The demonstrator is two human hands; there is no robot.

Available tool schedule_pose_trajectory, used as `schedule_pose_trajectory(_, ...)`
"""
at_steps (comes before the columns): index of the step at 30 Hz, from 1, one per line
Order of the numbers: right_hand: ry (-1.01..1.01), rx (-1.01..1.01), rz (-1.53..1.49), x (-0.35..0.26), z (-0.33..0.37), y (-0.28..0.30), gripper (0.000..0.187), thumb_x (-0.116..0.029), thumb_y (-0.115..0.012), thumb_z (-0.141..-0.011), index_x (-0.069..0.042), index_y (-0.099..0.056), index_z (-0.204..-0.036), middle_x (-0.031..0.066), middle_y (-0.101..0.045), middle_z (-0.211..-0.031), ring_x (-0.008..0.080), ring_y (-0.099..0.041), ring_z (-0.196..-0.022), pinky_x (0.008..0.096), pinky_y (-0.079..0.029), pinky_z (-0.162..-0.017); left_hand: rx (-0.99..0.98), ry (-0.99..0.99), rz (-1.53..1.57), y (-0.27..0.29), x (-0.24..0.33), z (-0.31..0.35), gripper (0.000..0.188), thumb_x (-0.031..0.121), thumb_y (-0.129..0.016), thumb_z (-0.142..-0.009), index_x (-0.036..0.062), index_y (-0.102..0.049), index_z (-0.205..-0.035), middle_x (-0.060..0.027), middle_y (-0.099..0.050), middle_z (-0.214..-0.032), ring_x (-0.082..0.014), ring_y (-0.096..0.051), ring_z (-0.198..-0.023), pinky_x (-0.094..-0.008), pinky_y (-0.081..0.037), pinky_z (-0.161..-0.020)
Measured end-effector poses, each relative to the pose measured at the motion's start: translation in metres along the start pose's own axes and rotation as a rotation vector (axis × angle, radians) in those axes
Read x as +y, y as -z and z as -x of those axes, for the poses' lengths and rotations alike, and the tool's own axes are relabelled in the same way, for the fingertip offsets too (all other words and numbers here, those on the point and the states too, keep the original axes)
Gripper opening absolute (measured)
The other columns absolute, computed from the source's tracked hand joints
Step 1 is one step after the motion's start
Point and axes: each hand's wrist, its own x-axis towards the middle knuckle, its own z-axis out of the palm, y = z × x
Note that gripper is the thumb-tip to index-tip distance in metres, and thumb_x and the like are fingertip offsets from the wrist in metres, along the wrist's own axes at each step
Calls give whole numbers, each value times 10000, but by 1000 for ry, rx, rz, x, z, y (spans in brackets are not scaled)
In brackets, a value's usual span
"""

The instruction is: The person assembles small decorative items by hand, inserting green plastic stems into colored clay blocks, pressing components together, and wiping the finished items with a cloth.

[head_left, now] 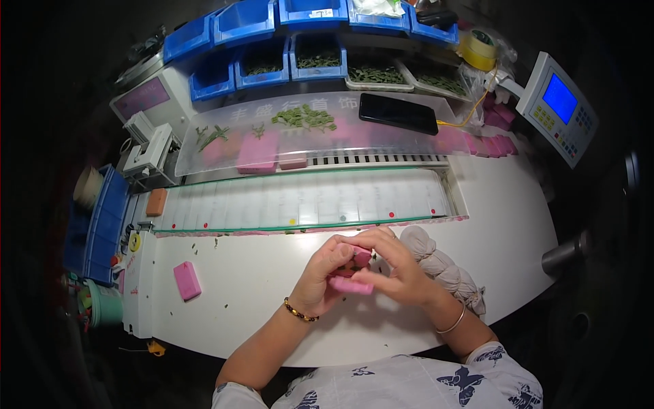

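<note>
Above the front of the white table (252,300), my two hands meet around a pink rubber mould (353,285). My left hand (318,271) is closed on its left side, with the thumb pressed on top. The fingers of my right hand (402,276) curl over the far side and the right thumb presses on the near part. The mould's halves look parted, with dark green showing between them, but the fingers hide much of it. Another pink rubber mould (187,281) lies flat to the left, apart from my hands.
A long glass-topped panel (306,203) spans the table beyond my hands. Behind it, a clear plastic sheet (204,153) carries green pieces (304,118) and a black phone (397,114). A twisted cloth (443,269) lies beside my right forearm. Blue bins (318,58) line the back; a control panel (558,105) stands right.
</note>
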Motion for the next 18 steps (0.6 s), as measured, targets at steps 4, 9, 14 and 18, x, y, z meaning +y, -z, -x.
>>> schedule_pose_trajectory(4, 94, 66, 208, -4, 0, -14, 700, -238, -733, -783, -33, -433, -1381, 149, -509, -1264, 315, -454, -1150, 419, -332, -1005, 128, -4, 148, -2, -1, -5, 210, 264, -565, -929, 78, -477, -889, -101, -574, -726, -140, -564, -562, -285, -503, -524)
schedule_pose_trajectory(9, 78, 160, 321, -11, 0, -10, 652, -242, -744, -773, -63, -487, -1346, 124, -525, -1255, 306, -469, -1150, 425, -339, -987, 192, -65, 83, 2, -3, -4, 238, 241, -545, -922, 94, -440, -767, -93, -568, -732, -140, -547, -565, -278, -486, -521)
schedule_pose_trajectory(14, 160, 274, 423, -13, 1, -19, 306, -141, -748, -743, -98, -660, -1032, 63, -623, -1108, 263, -555, -1048, 391, -379, -906, 155, -88, -24, 8, -7, -3, 253, 305, -486, -923, 62, -537, -872, -60, -573, -739, -151, -558, -629, -296, -480, -539)
schedule_pose_trajectory(18, 200, 342, 454, -16, 1, -27, 242, -80, -758, -691, -96, -644, -904, 42, -660, -997, 256, -589, -977, 374, -395, -852, 295, -157, -93, 1, -12, -5, 264, 278, -464, -932, 63, -534, -795, -37, -548, -716, -121, -523, -624, -274, -461, -569)
